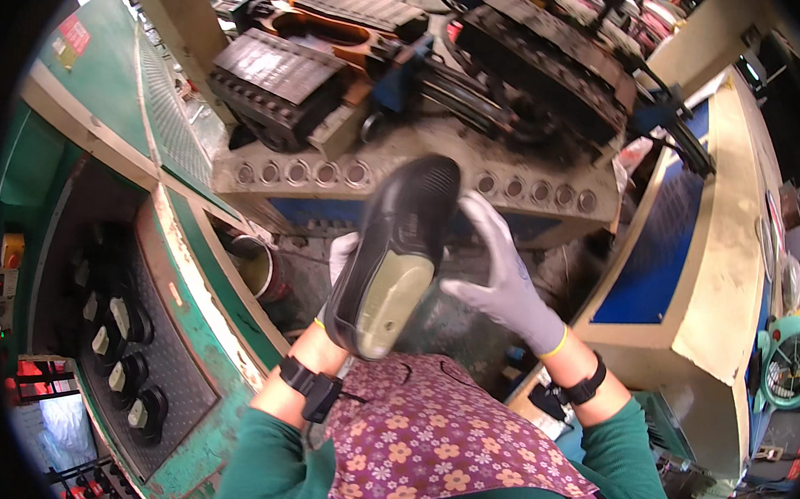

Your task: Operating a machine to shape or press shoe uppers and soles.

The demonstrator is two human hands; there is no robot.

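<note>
A black shoe (414,204) fitted on a pale yellow-green shoe last (395,300) is held up in front of my body, its toe pointing away from me. My left hand (342,255), in a light grey glove, grips it from the left; most of those fingers are hidden behind the shoe. Just to the right of the shoe, my right hand (513,290) is gloved too. Its thumb and fingers are spread apart around nothing, with the fingertips close to the shoe's side.
Ahead stands a beige machine (416,158) with metal blocks on top and several round fittings along its front. On the left, a green machine's dark tray (191,379) bears several black shoes on lasts (135,319). A bucket (258,267), a beige-and-blue cabinet (696,261) and a teal fan (793,359) stand around.
</note>
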